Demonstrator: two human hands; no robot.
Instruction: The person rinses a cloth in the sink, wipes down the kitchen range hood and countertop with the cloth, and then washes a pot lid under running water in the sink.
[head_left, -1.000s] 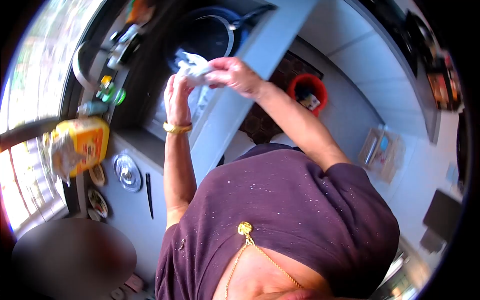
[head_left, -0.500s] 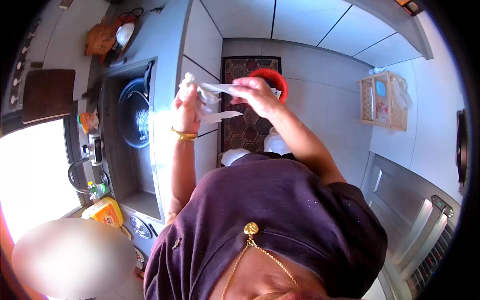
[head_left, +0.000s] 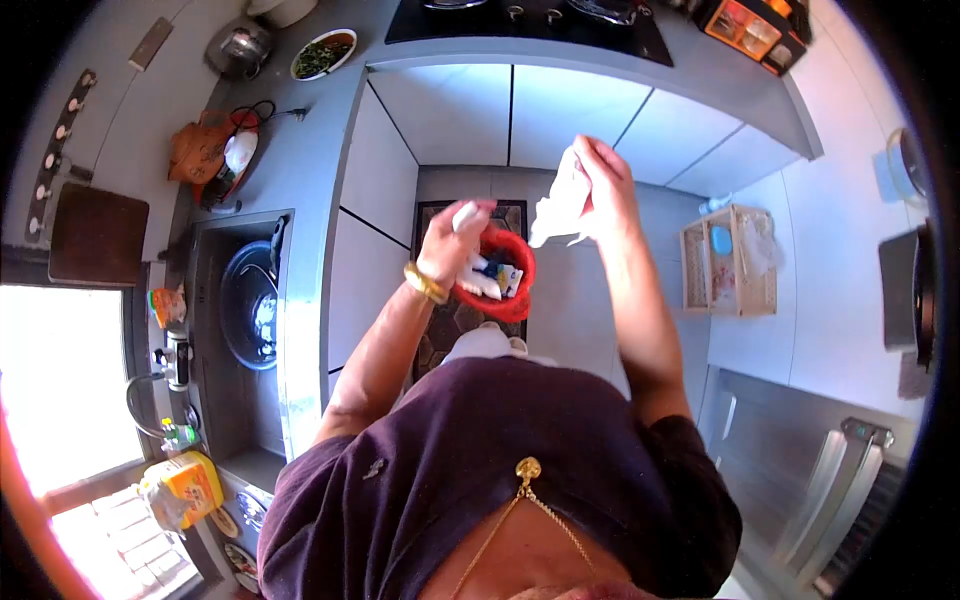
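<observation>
My right hand (head_left: pixel 607 190) is raised in front of the lower cabinets, its fingers pinched on a crumpled white tissue (head_left: pixel 563 200) that hangs down to the left. My left hand (head_left: pixel 447 248), with a gold bracelet at the wrist, is closed on another white wad of tissue (head_left: pixel 466 216). That hand is over the left rim of a red bin (head_left: pixel 517 300). Inside the bin, some white and dark blue litter (head_left: pixel 508 278) shows. Whether the white piece just below my left hand hangs from it or lies in the bin, I cannot tell.
On the left is a sink with a dark round basin (head_left: pixel 250 305). A black hob (head_left: pixel 530 25) and a bowl of greens (head_left: pixel 325 54) are on the counter. A wooden rack (head_left: pixel 730 260) stands to the right. The bin is on a patterned mat (head_left: pixel 440 335).
My hands have moved apart, each with white tissue; the right one went up and right. The view has shifted, bringing the hob into sight and showing more of the bin.
</observation>
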